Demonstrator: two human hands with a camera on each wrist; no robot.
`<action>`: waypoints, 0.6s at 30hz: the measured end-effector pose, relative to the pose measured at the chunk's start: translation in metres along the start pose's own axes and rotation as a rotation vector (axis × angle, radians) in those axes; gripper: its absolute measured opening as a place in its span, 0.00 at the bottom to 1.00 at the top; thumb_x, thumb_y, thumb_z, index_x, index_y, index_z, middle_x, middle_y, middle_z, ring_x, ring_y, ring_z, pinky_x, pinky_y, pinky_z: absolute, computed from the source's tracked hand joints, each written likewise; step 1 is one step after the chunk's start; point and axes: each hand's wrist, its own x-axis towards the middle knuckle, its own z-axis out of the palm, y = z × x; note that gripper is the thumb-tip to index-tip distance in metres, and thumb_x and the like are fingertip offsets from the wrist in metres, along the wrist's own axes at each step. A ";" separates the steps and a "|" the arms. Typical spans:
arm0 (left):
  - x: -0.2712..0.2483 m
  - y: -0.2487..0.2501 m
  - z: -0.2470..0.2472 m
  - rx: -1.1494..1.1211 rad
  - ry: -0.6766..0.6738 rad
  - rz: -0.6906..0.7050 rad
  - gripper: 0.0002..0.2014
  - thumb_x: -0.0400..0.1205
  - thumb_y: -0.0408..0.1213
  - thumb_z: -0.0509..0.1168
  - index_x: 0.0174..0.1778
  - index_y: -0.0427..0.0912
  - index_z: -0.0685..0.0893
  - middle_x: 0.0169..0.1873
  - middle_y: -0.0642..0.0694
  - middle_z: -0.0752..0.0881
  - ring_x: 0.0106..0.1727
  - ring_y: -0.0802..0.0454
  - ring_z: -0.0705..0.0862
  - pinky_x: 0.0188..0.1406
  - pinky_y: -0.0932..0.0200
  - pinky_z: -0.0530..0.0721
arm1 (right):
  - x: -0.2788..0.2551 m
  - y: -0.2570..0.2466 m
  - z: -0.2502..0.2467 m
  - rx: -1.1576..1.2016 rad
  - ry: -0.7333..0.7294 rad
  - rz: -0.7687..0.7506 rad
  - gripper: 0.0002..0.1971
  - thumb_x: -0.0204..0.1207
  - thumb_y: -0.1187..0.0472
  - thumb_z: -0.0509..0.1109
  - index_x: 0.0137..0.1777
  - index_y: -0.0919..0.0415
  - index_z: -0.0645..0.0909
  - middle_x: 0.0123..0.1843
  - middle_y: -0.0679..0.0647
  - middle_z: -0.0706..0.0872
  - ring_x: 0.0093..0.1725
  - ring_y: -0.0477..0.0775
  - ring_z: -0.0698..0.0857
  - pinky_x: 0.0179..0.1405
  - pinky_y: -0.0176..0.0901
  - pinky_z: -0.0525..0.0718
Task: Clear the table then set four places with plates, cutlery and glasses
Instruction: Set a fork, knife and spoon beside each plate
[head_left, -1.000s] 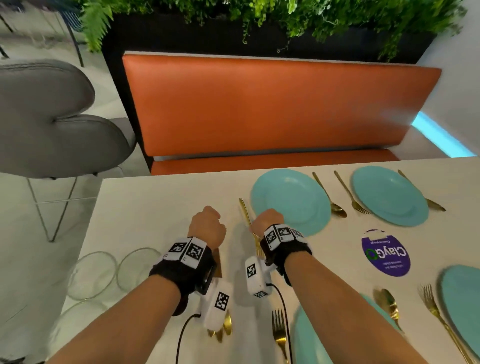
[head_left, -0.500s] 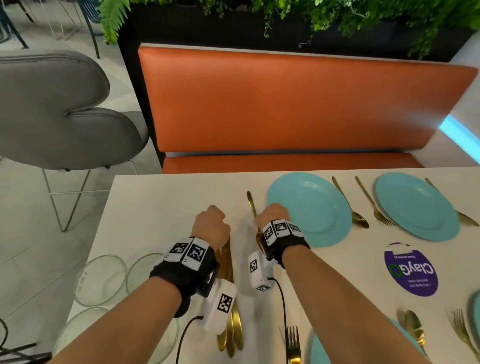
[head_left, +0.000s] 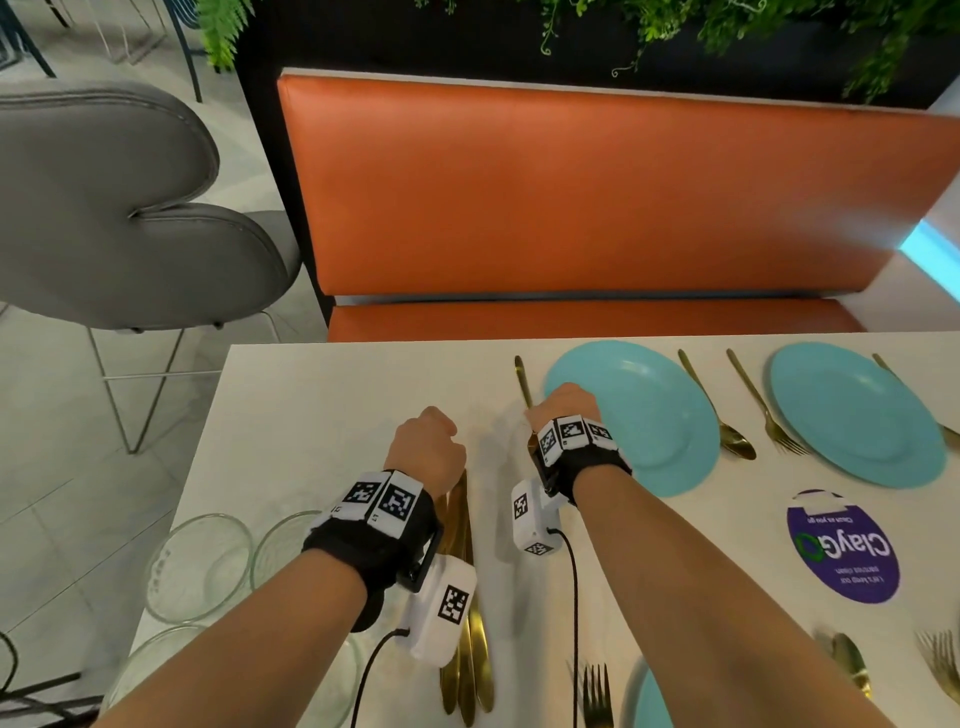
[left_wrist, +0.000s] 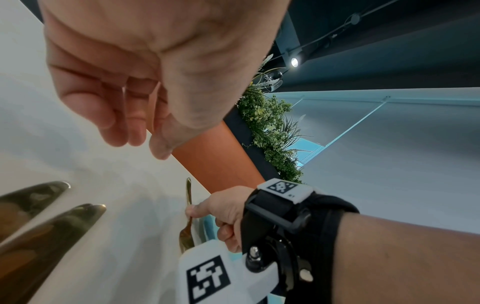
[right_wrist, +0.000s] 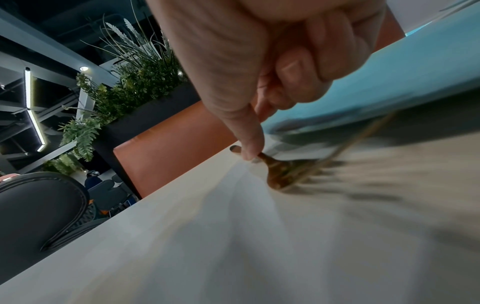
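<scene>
My right hand (head_left: 563, 410) pinches a gold fork (head_left: 521, 376) lying on the white table (head_left: 322, 415), just left of a teal plate (head_left: 649, 415). In the right wrist view the thumb (right_wrist: 246, 131) presses on the fork's handle and the tines (right_wrist: 283, 176) rest on the tabletop. My left hand (head_left: 428, 449) hovers beside it with loosely curled fingers (left_wrist: 114, 115) that hold nothing. Several gold knives (head_left: 465, 597) lie on the table under my left wrist, their ends (left_wrist: 78, 211) pointing toward the hand.
A spoon (head_left: 719, 415) and a fork (head_left: 766, 415) lie between the teal plate and a second teal plate (head_left: 857, 410). Glass bowls (head_left: 200, 566) stand at the near left. A purple sticker (head_left: 841, 545), more cutlery (head_left: 597, 696) and another plate (head_left: 654, 696) are nearby. An orange bench (head_left: 571, 197) runs behind.
The head view has swung left and down. More of the knives now shows behind my left wrist. My right hand stays on the fork beside the plate.
</scene>
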 end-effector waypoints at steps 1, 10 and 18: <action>0.000 -0.001 0.000 0.000 -0.002 -0.001 0.15 0.82 0.34 0.60 0.66 0.40 0.76 0.60 0.39 0.83 0.59 0.43 0.84 0.55 0.55 0.83 | 0.001 0.000 0.000 0.003 0.003 0.002 0.17 0.74 0.63 0.70 0.27 0.58 0.67 0.39 0.56 0.80 0.38 0.58 0.80 0.36 0.41 0.77; 0.000 0.002 0.001 0.003 -0.006 0.014 0.16 0.82 0.36 0.61 0.66 0.39 0.75 0.62 0.39 0.83 0.60 0.43 0.83 0.58 0.55 0.83 | 0.003 0.007 -0.003 0.037 -0.009 0.040 0.17 0.72 0.60 0.74 0.28 0.58 0.69 0.39 0.56 0.83 0.38 0.58 0.82 0.38 0.42 0.82; -0.004 0.004 0.003 0.022 -0.019 0.026 0.16 0.83 0.38 0.61 0.66 0.39 0.75 0.60 0.39 0.84 0.60 0.44 0.83 0.59 0.56 0.82 | 0.001 0.010 -0.007 0.031 -0.036 0.027 0.17 0.72 0.57 0.74 0.29 0.60 0.70 0.38 0.56 0.81 0.38 0.57 0.81 0.37 0.42 0.79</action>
